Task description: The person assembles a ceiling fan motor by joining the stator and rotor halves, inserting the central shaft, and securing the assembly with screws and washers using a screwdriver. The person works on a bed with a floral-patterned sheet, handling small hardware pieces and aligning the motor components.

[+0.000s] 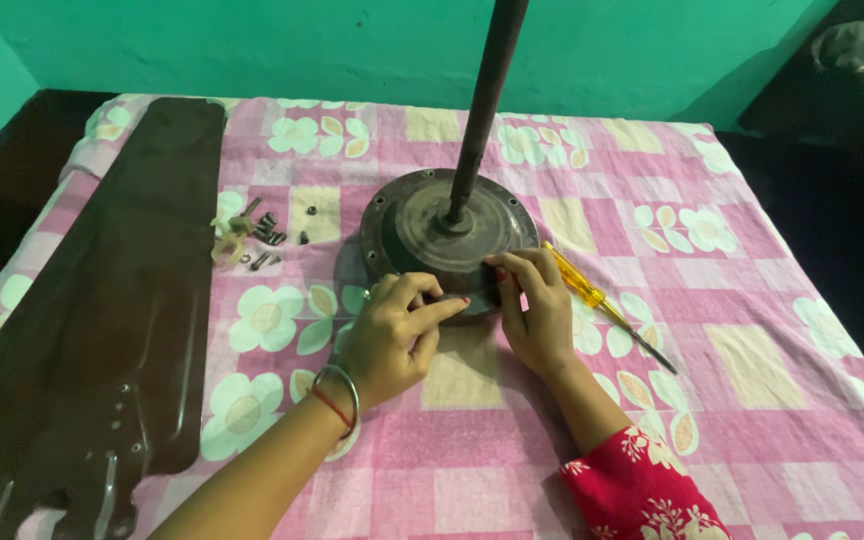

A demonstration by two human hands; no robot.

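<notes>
the round dark-brown metal fan motor housing lies flat on the pink checked bedsheet with cream flower print, its dark metal rod rising from the centre and leaving the top of the frame. both hands work at the near rim of the housing. the left hand has its fingers curled, the index finger stretched out to the rim edge; whether it pinches anything there cannot be told. the right hand has its fingertips bunched together and pressed to the same rim edge, just beside the left index tip; what they grip, if anything, is hidden.

just beyond the right-hand fingers lies a screwdriver with a yellow handle, its tip pointing away to the right. well to the left of the left-hand fingers lies a small loose group of dark screws, in no container. farther left lie the long dark-brown fan blades, along the bed's left edge. the sheet right of the screwdriver is open.
</notes>
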